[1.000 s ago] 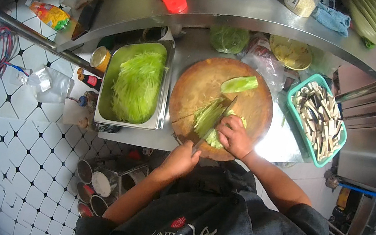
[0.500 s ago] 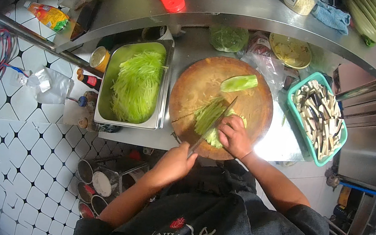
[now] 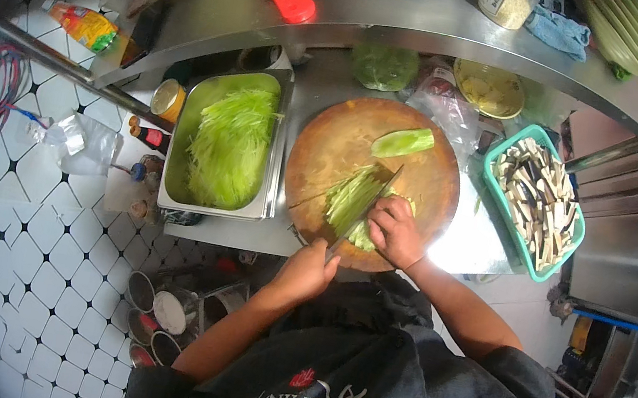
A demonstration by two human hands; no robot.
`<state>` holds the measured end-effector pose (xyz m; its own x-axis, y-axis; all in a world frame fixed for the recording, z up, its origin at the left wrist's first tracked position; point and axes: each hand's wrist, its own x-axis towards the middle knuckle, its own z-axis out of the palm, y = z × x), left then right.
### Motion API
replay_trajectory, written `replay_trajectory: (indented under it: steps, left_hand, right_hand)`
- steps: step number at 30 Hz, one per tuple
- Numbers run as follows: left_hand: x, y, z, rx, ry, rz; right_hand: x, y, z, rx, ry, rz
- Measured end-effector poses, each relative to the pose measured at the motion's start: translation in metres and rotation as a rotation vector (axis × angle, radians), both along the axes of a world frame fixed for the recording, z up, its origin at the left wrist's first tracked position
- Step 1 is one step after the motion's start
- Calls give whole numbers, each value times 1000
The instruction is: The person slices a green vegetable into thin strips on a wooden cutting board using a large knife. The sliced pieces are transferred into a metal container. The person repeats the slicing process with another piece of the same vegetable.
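On the round wooden chopping board (image 3: pixel 319 148), a wide-bladed knife (image 3: pixel 368 206) slants across a heap of green vegetable. My left hand (image 3: pixel 305 271) is closed round its handle at the board's near edge. Bent fingers of my right hand (image 3: pixel 396 233) press on the uncut green vegetable slices (image 3: pixel 361 238), close beside the blade. Thin green shreds (image 3: pixel 346 195) lie on the blade's left side. Farther back on the board rests a peeled, pale-green vegetable piece (image 3: pixel 403 142), untouched by either hand.
Left of the board, a steel pan (image 3: pixel 271 191) holds a pile of green shreds (image 3: pixel 231 146). A teal basket (image 3: pixel 494 178) of cut eggplant strips stands at the right. Behind are a cabbage (image 3: pixel 385 68) and a bowl (image 3: pixel 512 113), under a steel shelf (image 3: pixel 415 25) carrying plates.
My left hand and the knife have shifted very slightly, with the blade still among the vegetable. My right hand keeps its hold, and the whole view has moved a little.
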<state>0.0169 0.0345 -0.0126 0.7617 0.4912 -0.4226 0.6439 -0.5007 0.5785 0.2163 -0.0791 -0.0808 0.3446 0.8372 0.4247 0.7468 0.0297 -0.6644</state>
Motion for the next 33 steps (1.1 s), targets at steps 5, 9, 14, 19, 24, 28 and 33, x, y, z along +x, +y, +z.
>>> replay_trajectory:
  steps: [5, 9, 14, 19, 24, 28, 33]
  left_hand:
    - [-3, 0, -2, 20, -5, 4]
    - [-1, -1, 1, 44, -4, -15]
    - [0, 1, 55, 32, -6, -64]
    - [-3, -2, 7, 31, 9, -21]
    - [1, 2, 63, 22, -4, -94]
    - [-4, 2, 27, 30, 10, -51]
    - [4, 3, 61, -19, 37, -89]
  right_hand:
    - [12, -14, 40, -197, -141, 121]
    - [20, -28, 48, -403, -192, 253]
    - [28, -26, 42, -494, -245, 284]
    - [27, -23, 41, -447, -257, 304]
    - [27, -28, 41, -466, -236, 294]
    - [28, -25, 36, -460, -256, 301]
    - [29, -30, 33, -473, -229, 299]
